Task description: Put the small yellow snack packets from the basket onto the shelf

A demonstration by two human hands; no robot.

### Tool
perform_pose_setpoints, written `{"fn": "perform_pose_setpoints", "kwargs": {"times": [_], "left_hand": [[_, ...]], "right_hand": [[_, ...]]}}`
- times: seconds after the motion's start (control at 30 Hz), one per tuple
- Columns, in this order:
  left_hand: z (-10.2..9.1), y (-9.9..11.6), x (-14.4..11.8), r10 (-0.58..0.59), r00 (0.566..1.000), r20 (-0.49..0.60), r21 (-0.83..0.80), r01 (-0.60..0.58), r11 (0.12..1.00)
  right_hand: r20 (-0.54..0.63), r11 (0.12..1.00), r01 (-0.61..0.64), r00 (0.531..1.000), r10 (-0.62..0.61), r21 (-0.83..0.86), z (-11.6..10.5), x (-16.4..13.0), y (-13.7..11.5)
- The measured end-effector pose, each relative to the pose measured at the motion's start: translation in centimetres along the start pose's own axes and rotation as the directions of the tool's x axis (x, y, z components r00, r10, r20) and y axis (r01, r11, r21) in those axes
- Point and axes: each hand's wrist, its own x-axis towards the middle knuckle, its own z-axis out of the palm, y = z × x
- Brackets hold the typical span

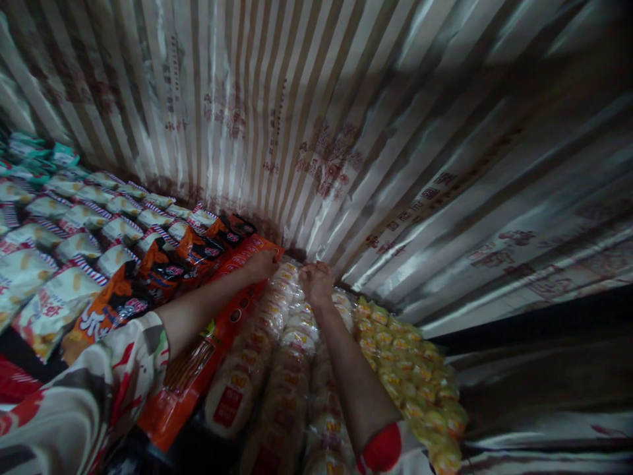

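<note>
My left hand (264, 264) is curled at the far end of a long red snack packet (225, 316), with brown sticks showing through its near window. The fingertips are mostly hidden, but the hand appears closed on the packet's edge. To its right, my right hand (316, 282) has its fingers bent inward above the far end of the rows of round, clear-wrapped crackers (301, 340). What those fingers hold, if anything, is too dim to make out. The red packet slants along the left side of the cracker rows.
Orange-and-black snack bags (161, 270) and rows of white snack bags (82, 247) lie to the left, with green bags (64, 155) farther back. Small yellow packets (410, 359) fill the right side. A pleated, striped sheet (297, 132) with red print rises behind everything.
</note>
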Motion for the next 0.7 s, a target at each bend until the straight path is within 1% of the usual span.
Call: {"fn": "perform_pose_setpoints", "kwargs": {"times": [0.07, 0.13, 0.2, 0.3, 0.37, 0.43, 0.57, 0.7], "left_hand": [[-0.3, -0.1, -0.5, 0.053, 0.994, 0.097, -0.014, -0.052, 0.999], [-0.3, -0.2, -0.8, 0.078, 0.990, 0.115, -0.029, -0.075, 0.997], [0.1, -0.3, -0.8, 0.082, 0.992, 0.093, -0.039, -0.079, 0.996], [0.7, -0.6, -0.6, 0.075, 0.993, 0.092, -0.054, -0.070, 0.996], [1.1, -0.9, -0.6, 0.075, 0.994, 0.074, -0.055, -0.071, 0.996], [1.4, -1.1, -0.7, 0.076, 0.996, 0.035, -0.053, -0.074, 0.996], [1.8, -1.1, -1.1, 0.076, 0.996, -0.036, -0.088, -0.079, 0.993], [2.2, -0.8, -1.4, 0.047, 0.996, -0.073, -0.169, -0.059, 0.984]], "right_hand": [[0.002, 1.000, 0.011, 1.000, -0.011, -0.017, 0.1, 0.1, -0.1], [-0.006, 0.999, 0.023, 1.000, -0.023, -0.027, -0.1, 0.1, -0.3], [-0.028, 0.998, 0.053, 0.998, -0.053, -0.022, -0.5, -0.1, -0.6], [-0.061, 0.993, 0.121, 0.991, -0.121, -0.014, -1.4, -0.7, -1.2], [-0.037, 0.987, 0.158, 0.987, -0.158, -0.001, -2.1, -1.4, -1.6], [0.017, 0.984, 0.177, 0.984, -0.177, 0.025, -2.6, -2.0, -1.9], [0.078, 0.987, 0.153, 0.984, -0.157, 0.054, -3.0, -2.8, -2.0], [0.106, 0.992, 0.115, 0.987, -0.120, 0.055, -2.7, -2.8, -2.1]]}}
